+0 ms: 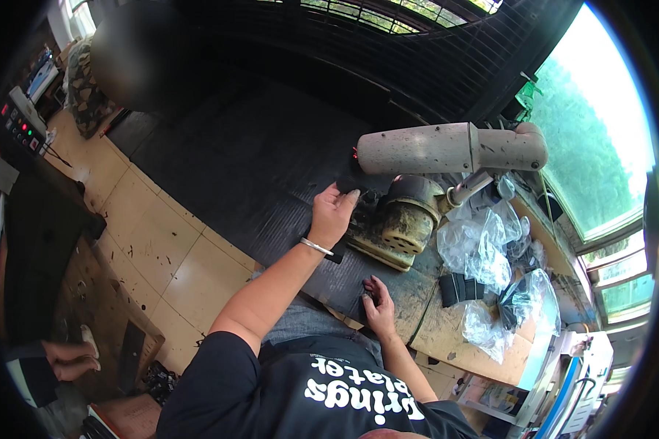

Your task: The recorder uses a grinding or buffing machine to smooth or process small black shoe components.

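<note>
My left hand (333,212), a bracelet on its wrist, reaches forward to the near left side of a grimy yellowish machine (406,238). Its thumb and fingers are pinched together beside the machine's dark parts; whatever they hold is too dark to make out. The machine has a round end with holes in it. Closer to me, my right hand (378,304) rests at the edge of the dark ribbed work surface (271,175), fingers loosely curled, thumb apart, and nothing plainly held. A long grey cylindrical casing (417,150) extends above the machine.
Clear plastic bags (483,241) and a black bundle (461,290) lie on the board to the right. Windows (593,124) line the far right. A person in camouflage trousers (88,95) is at upper left. Left of the tiled floor (154,271) stands a control box (22,128) with lights.
</note>
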`<state>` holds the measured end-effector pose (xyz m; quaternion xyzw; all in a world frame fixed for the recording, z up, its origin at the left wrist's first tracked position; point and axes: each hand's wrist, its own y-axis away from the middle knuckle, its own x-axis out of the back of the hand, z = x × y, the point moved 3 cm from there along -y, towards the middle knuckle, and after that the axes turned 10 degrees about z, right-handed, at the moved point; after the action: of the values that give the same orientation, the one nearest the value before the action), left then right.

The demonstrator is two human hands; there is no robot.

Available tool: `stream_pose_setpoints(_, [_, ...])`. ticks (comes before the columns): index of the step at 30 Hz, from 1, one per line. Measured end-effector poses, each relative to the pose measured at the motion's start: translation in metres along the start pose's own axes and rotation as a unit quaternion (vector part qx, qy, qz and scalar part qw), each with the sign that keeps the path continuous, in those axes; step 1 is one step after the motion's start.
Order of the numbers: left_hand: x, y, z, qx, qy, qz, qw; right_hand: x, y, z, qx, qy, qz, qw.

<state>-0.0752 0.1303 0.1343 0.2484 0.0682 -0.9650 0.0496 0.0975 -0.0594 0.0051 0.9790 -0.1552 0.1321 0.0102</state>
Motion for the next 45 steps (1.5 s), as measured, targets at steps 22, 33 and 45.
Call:
stream_pose_setpoints(22, [-0.006,-0.043,0.029,0.025,0.080,0.072,0.994,-0.003,-0.005,0.000,0.005,-0.009,-0.010,1.000])
stream_pose_setpoints(33, [0.018,-0.007,0.025,0.035,0.061,0.045,0.997,0.002,0.007,0.000,-0.005,-0.018,-0.017,1.000])
stream_pose_setpoints(45, [0.065,0.123,-0.030,0.213,0.029,-0.028,0.976,-0.035,-0.044,-0.101,0.037,-0.080,-0.034,0.996])
